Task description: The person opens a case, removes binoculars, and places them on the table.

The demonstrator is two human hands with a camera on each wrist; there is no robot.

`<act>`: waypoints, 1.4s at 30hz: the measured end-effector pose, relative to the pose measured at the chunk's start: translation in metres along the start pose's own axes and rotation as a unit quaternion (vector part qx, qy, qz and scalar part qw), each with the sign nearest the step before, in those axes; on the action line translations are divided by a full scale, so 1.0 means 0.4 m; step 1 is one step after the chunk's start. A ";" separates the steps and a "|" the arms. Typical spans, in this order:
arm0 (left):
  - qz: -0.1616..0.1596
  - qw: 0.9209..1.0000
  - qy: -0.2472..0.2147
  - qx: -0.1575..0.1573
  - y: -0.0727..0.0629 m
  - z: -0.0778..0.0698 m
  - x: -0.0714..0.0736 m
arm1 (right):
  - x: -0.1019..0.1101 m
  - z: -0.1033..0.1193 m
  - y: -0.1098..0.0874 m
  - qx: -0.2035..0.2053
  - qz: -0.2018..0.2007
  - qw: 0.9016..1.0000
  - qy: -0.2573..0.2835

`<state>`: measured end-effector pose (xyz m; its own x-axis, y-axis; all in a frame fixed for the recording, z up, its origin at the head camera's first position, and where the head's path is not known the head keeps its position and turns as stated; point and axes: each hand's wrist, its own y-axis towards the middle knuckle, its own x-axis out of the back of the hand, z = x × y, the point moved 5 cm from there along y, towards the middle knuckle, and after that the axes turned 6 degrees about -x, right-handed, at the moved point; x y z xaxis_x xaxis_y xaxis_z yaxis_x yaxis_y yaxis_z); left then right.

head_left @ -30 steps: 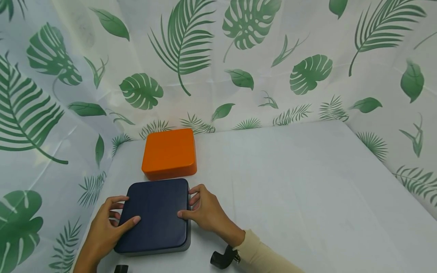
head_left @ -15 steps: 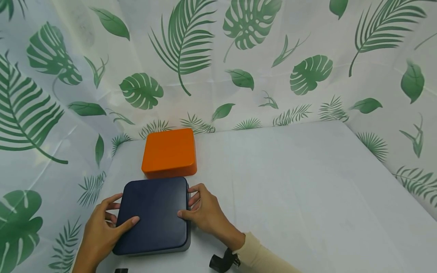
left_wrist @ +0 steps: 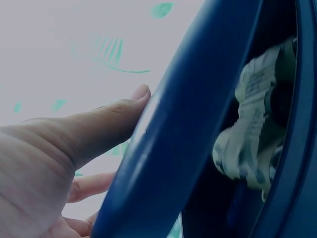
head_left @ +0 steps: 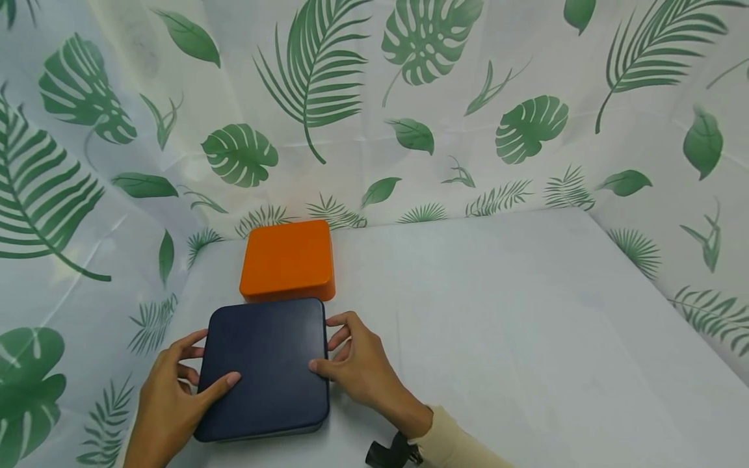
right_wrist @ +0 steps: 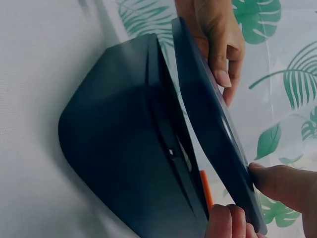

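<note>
My left hand (head_left: 175, 396) pinches the left side of a dark navy box lid (head_left: 266, 369), thumb on top and fingers at the edge. My right hand (head_left: 363, 364) grips the opposite side the same way. In the right wrist view the lid stands tilted off the navy box base (right_wrist: 119, 134), with an open gap between them. Inside the box, the left wrist view shows a pale, dark-patterned item (left_wrist: 250, 119) with rounded ends and dark round parts; I cannot tell its kind. The head view hides most of the base under the lid.
An orange box (head_left: 287, 263) with rounded corners stands just behind the navy lid, whose far edge overlaps it in the head view. A black wrist camera (head_left: 391, 452) sits at the right sleeve. Leaf-print cloth (head_left: 351, 78) backs and flanks the white table (head_left: 497, 325).
The lid has risen off the base, nearing the camera, and its far edge now covers part of the orange box's front. Both hands moved with it.
</note>
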<state>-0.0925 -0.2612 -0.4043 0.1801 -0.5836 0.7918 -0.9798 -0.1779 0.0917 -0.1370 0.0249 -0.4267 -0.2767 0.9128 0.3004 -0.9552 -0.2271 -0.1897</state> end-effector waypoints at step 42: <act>-0.013 0.993 -0.072 -0.098 -0.020 -0.179 -0.115 | 0.199 -0.055 -0.092 -0.026 -0.105 0.994 0.012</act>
<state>-0.0992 -0.1761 -0.3984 0.2018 -0.6900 0.6951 -0.9705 -0.0453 0.2369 -0.1215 0.1135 -0.4163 -0.0675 0.9465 0.3156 -0.9847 -0.0123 -0.1736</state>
